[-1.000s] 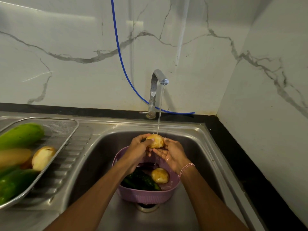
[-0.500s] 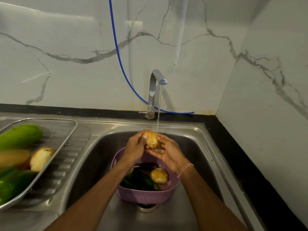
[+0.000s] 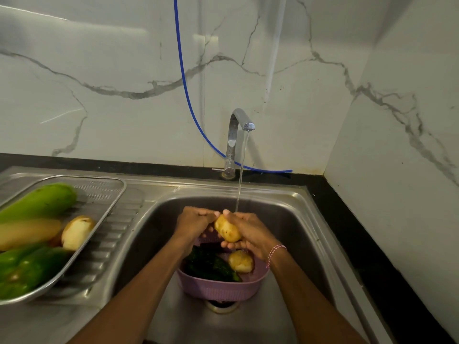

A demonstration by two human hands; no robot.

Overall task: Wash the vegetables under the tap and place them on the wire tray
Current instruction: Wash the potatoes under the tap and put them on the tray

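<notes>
Head view: left hand (image 3: 192, 220) and right hand (image 3: 250, 229) both grip a potato (image 3: 228, 229) beneath the tap (image 3: 236, 125) stream, over the colander (image 3: 218, 291), so rinse water drains.

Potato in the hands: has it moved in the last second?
Yes. The potato has dropped lower, away from the tap and toward the purple basket, and now sits slightly left of the water stream.

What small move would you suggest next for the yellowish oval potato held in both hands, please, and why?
Probably roll the yellowish oval potato so its lower end meets the thin water stream: left hand and right hand both grip it, and water lands only near its top.
</notes>
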